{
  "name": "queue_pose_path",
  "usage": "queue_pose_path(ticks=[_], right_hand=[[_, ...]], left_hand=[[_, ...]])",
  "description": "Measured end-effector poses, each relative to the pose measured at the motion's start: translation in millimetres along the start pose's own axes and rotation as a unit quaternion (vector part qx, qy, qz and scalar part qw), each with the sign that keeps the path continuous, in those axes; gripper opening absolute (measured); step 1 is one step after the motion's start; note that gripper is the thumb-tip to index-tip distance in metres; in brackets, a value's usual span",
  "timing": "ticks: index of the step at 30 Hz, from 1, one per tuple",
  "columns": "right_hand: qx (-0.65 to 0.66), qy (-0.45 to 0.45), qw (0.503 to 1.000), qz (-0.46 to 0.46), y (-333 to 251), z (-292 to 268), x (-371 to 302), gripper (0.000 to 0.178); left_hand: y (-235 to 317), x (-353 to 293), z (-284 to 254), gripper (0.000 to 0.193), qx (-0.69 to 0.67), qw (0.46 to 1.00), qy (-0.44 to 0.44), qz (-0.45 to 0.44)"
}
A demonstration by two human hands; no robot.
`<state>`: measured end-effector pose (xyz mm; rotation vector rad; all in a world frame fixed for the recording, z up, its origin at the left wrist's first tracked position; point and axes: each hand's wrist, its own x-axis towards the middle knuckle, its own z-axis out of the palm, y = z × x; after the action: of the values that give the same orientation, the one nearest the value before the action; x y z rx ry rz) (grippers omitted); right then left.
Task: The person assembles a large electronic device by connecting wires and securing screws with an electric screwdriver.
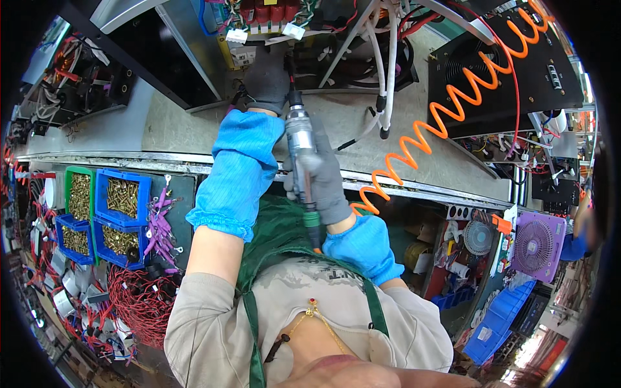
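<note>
My right hand (325, 178), in a grey glove and blue sleeve cover, is wrapped round a pneumatic screwdriver (299, 134) with a silver body and a green collar at its lower end. The driver's slim tip points away from me into an open metal equipment cabinet (213, 48). My left hand (266, 81), also gloved in grey, reaches into this cabinet just left of the tip. Its fingers are hidden among the parts, so I cannot tell whether they hold anything. Above it sits a circuit board with red components (264, 11) and white connectors.
An orange coiled air hose (446, 116) stretches across the right side. White cables (383, 71) hang at the cabinet's right. Blue bins (123, 194) of brass-coloured screws, purple terminal leads (160, 223) and red wires (143, 297) lie on the left. A black panel (504, 77) stands right.
</note>
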<state>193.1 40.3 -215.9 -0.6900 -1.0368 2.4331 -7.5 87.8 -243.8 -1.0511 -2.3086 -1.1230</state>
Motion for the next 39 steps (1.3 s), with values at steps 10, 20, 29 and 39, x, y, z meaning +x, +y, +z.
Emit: queue_pose_path(ticks=[10, 20, 29, 39], right_hand=[[0.118, -0.056, 0.991, 0.018, -3, -6, 6, 0.075], [0.120, -0.044, 0.992, -0.001, 6, -9, 12, 0.072], [0.086, -0.078, 0.993, 0.032, -2, -12, 6, 0.080], [0.187, -0.140, 0.972, 0.034, 7, -18, 9, 0.071]], left_hand=[[0, 1, 13, 0.035, 0.013, 0.999, -0.046, 0.004], [-10, -3, 9, 0.035, 0.026, 1.000, -0.007, 0.000], [-5, -4, 2, 0.033, 0.061, 0.998, -0.015, 0.006], [-14, -25, -34, 0.039, -0.026, 0.998, -0.010, -0.049]])
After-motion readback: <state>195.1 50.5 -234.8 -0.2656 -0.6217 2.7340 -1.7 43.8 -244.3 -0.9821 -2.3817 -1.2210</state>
